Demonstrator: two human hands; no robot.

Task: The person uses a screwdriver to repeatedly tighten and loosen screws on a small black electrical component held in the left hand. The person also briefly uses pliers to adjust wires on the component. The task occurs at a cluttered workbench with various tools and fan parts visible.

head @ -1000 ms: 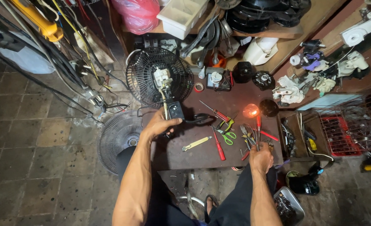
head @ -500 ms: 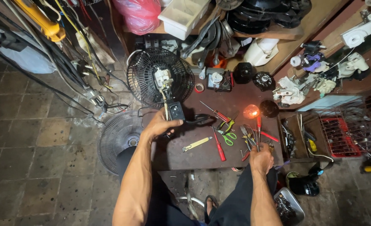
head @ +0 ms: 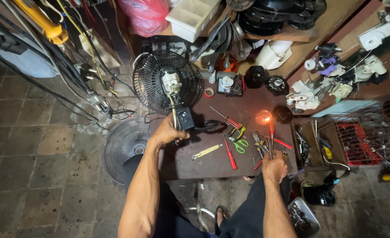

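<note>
A small black fan (head: 167,86) with a wire guard and an exposed white motor lies at the back left of a dark brown worktable (head: 212,163). My left hand (head: 166,132) grips the fan's black neck box just below the guard. At the table's front right, my right hand (head: 274,166) is closed on the handles of a red-handled tool among a cluster of pliers (head: 265,143). A red screwdriver (head: 229,153), green-handled scissors (head: 238,143) and a pale flat tool (head: 207,151) lie between the two hands.
A glowing orange lamp (head: 264,117) sits on the table behind the pliers. A loose fan grille (head: 123,147) lies on the tiled floor at left. Cables hang at the upper left. Shelves of parts fill the back; a red crate (head: 352,143) stands at right.
</note>
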